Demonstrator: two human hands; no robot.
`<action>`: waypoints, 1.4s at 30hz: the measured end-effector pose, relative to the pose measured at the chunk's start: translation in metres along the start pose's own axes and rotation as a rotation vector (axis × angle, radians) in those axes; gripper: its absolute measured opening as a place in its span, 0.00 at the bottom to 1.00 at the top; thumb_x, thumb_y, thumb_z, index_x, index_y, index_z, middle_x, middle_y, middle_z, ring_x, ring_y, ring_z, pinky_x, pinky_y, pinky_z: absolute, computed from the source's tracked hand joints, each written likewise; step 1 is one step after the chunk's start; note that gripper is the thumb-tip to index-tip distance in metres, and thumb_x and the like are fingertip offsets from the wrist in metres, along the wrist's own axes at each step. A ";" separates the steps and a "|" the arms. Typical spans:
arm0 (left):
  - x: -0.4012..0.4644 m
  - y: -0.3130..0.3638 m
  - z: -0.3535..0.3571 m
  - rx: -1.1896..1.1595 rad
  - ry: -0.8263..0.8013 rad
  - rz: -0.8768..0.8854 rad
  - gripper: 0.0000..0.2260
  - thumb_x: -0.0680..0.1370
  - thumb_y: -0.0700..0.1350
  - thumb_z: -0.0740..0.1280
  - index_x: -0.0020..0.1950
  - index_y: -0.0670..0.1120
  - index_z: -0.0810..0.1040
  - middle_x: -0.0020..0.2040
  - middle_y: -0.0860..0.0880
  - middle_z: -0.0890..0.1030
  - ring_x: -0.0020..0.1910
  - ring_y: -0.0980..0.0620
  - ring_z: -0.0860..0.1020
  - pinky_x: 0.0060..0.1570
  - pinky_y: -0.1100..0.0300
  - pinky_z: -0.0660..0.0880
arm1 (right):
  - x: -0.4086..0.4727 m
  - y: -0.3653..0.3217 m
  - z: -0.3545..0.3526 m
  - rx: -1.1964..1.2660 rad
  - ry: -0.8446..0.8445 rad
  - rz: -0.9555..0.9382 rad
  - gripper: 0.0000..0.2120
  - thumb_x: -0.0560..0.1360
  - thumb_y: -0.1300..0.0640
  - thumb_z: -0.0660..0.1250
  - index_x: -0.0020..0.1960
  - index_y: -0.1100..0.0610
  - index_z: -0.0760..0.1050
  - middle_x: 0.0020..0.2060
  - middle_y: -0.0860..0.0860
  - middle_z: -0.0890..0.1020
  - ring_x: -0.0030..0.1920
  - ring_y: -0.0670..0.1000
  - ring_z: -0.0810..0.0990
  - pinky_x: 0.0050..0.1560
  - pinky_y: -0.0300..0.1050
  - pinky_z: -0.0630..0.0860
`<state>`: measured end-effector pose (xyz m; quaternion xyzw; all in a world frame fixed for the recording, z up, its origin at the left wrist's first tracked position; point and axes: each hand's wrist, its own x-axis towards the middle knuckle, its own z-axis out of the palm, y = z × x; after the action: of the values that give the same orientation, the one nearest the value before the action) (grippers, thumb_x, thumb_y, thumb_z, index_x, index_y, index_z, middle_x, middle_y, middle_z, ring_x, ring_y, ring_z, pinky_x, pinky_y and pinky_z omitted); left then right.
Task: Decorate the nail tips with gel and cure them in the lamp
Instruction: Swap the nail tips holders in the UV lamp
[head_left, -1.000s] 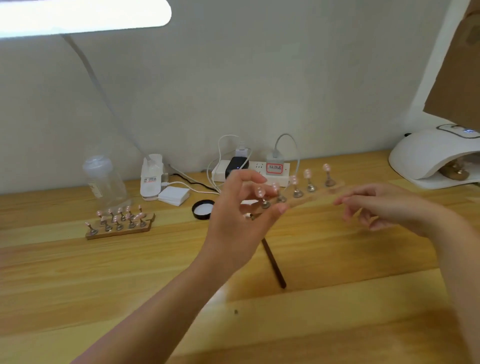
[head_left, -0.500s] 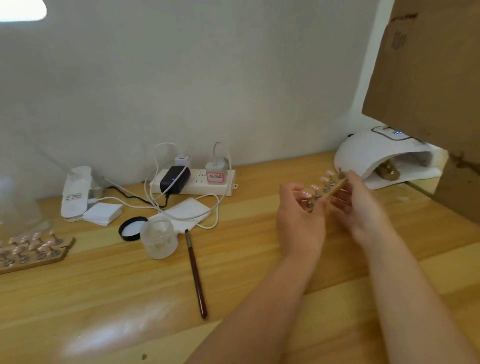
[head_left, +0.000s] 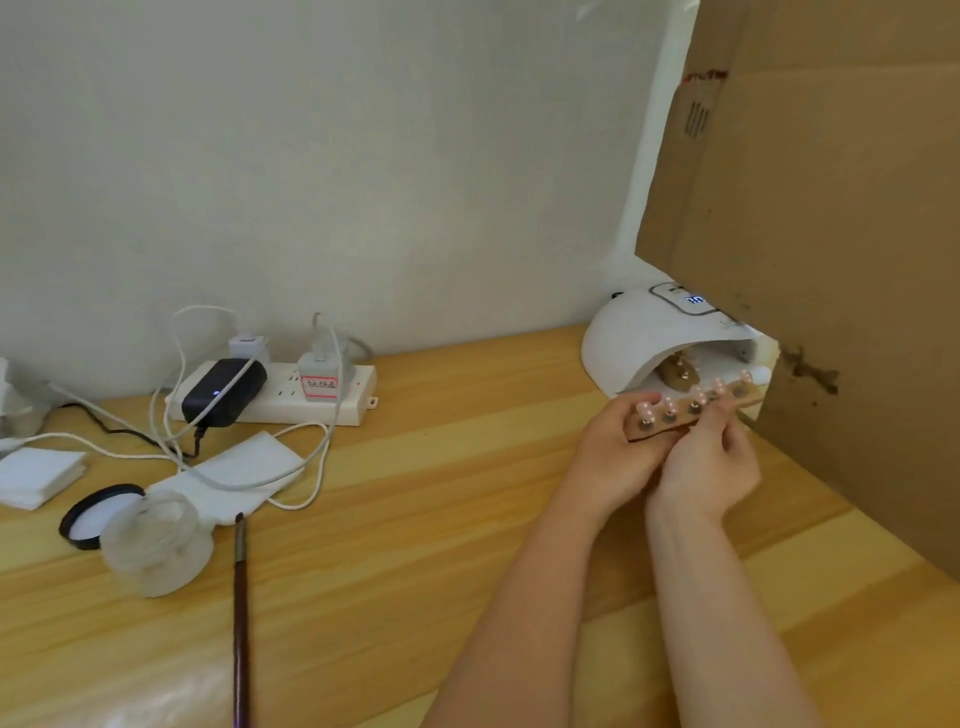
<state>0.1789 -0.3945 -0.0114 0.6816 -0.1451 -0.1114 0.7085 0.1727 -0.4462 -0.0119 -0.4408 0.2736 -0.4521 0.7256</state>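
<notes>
A narrow wooden holder (head_left: 691, 413) carries a row of pale pink nail tips on small metal stands. My left hand (head_left: 615, 457) grips its near end and my right hand (head_left: 711, 462) holds its middle from the front. The holder's far end reaches the mouth of the white curing lamp (head_left: 639, 338), whose display glows blue. Another small stand sits inside the lamp. A frosted gel jar (head_left: 156, 545) stands open at the left, its black lid (head_left: 85, 514) beside it, and a dark brush (head_left: 240, 618) lies on the table.
A tall cardboard sheet (head_left: 831, 260) stands right beside the lamp. A power strip (head_left: 311, 400) with chargers and white cables lies at the back wall, with white pads (head_left: 36, 475) and a tissue near it. The wooden table (head_left: 415, 519) runs under everything.
Both hands carried the holder of nail tips rightward, from mid-table to the lamp's opening. The view swung right with them, so the second holder at the far left dropped out of sight.
</notes>
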 end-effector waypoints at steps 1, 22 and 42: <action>0.002 0.001 0.001 0.007 -0.021 -0.024 0.17 0.74 0.39 0.66 0.62 0.48 0.73 0.53 0.51 0.77 0.46 0.61 0.76 0.47 0.71 0.74 | 0.008 -0.002 -0.004 -0.034 -0.031 0.012 0.14 0.80 0.57 0.60 0.36 0.51 0.76 0.32 0.46 0.78 0.33 0.42 0.75 0.37 0.35 0.71; 0.015 0.002 -0.023 -0.085 -0.127 -0.113 0.09 0.77 0.37 0.63 0.53 0.46 0.80 0.39 0.50 0.83 0.38 0.60 0.81 0.35 0.68 0.76 | 0.114 0.000 0.007 -1.211 -0.630 -0.260 0.10 0.75 0.54 0.63 0.49 0.61 0.74 0.38 0.51 0.75 0.43 0.54 0.75 0.37 0.43 0.67; 0.020 0.004 -0.038 -0.050 -0.100 -0.187 0.13 0.77 0.36 0.64 0.37 0.51 0.81 0.33 0.53 0.83 0.33 0.60 0.81 0.35 0.66 0.78 | 0.086 0.004 -0.014 -1.559 -0.423 -0.333 0.22 0.70 0.33 0.62 0.41 0.50 0.61 0.39 0.47 0.70 0.51 0.52 0.77 0.37 0.42 0.62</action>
<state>0.2115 -0.3658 -0.0073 0.6678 -0.1131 -0.2143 0.7038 0.2012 -0.5276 -0.0212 -0.9285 0.2977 -0.1414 0.1710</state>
